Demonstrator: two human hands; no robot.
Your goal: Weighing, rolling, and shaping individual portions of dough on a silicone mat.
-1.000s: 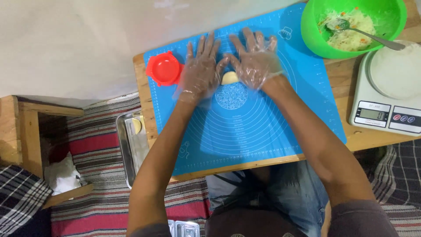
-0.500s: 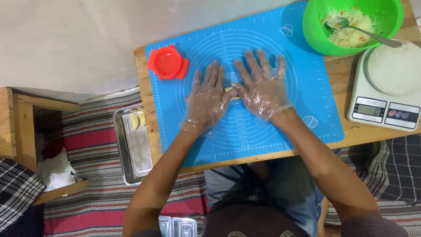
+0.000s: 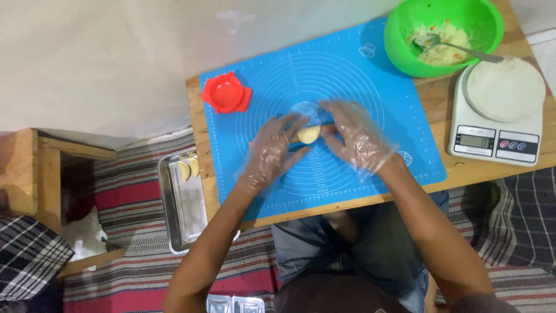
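A low wooden table (image 3: 463, 174) stands against a plain off-white wall (image 3: 116, 64); beneath it lies a red, grey and white striped rug (image 3: 133, 278); a wooden crate (image 3: 40, 174) sits at left; lighting is soft, even.

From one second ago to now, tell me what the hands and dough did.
Both gloved hands were flat over the dough; now they have drawn apart. The left hand and right hand pinch the dough piece between their fingers on the blue mat. The red press, green bowl, scale and metal tray look unchanged.
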